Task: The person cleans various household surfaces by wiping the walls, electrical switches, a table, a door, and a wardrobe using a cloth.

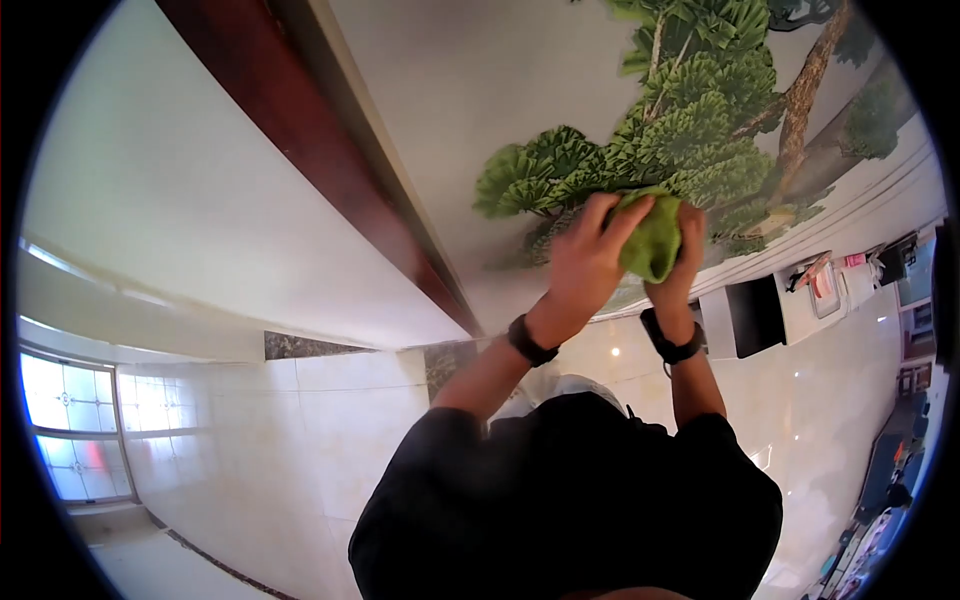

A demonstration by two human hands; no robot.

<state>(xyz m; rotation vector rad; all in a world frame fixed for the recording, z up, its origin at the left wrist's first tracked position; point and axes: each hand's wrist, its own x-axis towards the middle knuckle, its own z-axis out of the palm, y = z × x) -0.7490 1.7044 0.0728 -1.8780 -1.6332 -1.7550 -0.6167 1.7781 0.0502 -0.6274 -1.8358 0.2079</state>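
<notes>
A green cloth (652, 240) is bunched up between my two hands, in front of a wall mural of green trees (700, 120). My left hand (588, 250) grips the cloth from its left side, fingers curled over the top. On the other side, my right hand (682, 262) is closed round the cloth's right edge. Whether the cloth touches the mural I cannot tell. Dark bands sit on both wrists.
A dark red door frame (300, 150) runs down at the left of the mural. To the right stands a low white cabinet (715, 325) with a black panel (755, 316) and small items on it. A glossy tiled floor (270, 430) lies below, with a window (75, 425) at far left.
</notes>
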